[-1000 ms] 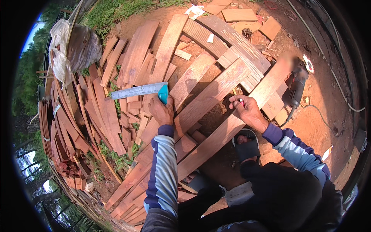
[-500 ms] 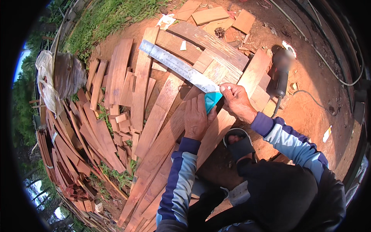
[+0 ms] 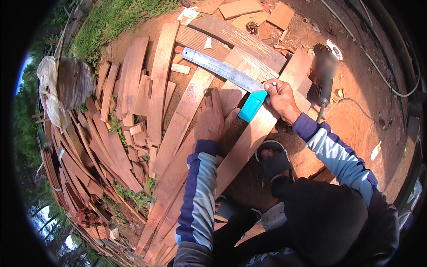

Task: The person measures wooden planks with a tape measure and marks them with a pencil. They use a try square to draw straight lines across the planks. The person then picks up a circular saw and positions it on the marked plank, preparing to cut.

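Note:
My left hand (image 3: pixel 210 116) lies open on a wooden plank (image 3: pixel 176 173), fingers extended, left of the square's teal handle and no longer gripping it. My right hand (image 3: pixel 279 99) is closed on a try square (image 3: pixel 251 105), gripping it where the silver ruler blade (image 3: pixel 218 66) meets the handle; a small white pen-like stick (image 3: pixel 274 83) is also pinched in its fingers. The blade reaches up and left across several planks, and the handle sits on a long board (image 3: pixel 243 149) under my right hand.
A power tool with a toothed disc (image 3: pixel 319 84) and cord lies at the right, near a hose (image 3: pixel 391 91). Stacked wooden slats (image 3: pixel 75 164) fill the left beside a plastic-wrapped bundle (image 3: pixel 75 84). My sandaled foot (image 3: pixel 273 162) is below the boards, and grass (image 3: pixel 106 22) borders the top.
The square has swung from sideways to slanting up-left and moved rightward into my right hand. My left hand has let go of it and now rests flat on the wood.

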{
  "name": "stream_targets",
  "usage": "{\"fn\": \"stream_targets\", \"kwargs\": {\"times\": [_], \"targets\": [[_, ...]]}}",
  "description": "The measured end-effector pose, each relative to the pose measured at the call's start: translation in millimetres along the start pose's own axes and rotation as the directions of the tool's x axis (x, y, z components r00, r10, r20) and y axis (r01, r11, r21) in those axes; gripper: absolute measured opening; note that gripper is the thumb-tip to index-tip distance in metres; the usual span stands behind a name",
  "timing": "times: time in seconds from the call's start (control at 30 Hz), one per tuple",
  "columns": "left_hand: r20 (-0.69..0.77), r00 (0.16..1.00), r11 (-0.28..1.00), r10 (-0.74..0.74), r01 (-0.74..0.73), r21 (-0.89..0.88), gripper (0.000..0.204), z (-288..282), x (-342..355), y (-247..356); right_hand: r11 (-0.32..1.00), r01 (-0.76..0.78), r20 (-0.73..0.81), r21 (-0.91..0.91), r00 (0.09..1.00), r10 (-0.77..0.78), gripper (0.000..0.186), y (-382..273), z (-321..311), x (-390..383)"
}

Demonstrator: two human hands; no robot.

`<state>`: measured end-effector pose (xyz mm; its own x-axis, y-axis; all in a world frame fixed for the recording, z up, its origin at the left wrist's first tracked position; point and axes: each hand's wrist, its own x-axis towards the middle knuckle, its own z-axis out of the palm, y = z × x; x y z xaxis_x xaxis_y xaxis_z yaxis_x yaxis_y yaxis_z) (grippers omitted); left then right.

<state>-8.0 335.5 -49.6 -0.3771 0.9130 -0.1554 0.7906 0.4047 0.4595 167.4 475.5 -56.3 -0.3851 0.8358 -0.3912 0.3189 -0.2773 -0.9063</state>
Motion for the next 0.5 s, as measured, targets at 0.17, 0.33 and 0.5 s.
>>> {"fn": "stream_targets", "kwargs": {"times": [0.17,0.33,0.5], "targets": [[0.024,1.000,0.999,0.004,-0.005,0.052,0.090,0,-9,-7,0.980,-0.006,-0.045,0.198,0.999,0.015,0.013,-10,-29,-3],[0.086,0.996,0.997,0.026,-0.033,0.071,0.091,-35,-42,27,0.959,0.076,-0.184,0.273,0.983,-0.026,0.012,-52,-77,-18],[0.044,0.997,0.992,0.067,-0.072,0.108,0.088,-4,-80,48,0.949,0.046,-0.227,0.312,0.974,0.027,0.013,-50,-93,-43]]}}
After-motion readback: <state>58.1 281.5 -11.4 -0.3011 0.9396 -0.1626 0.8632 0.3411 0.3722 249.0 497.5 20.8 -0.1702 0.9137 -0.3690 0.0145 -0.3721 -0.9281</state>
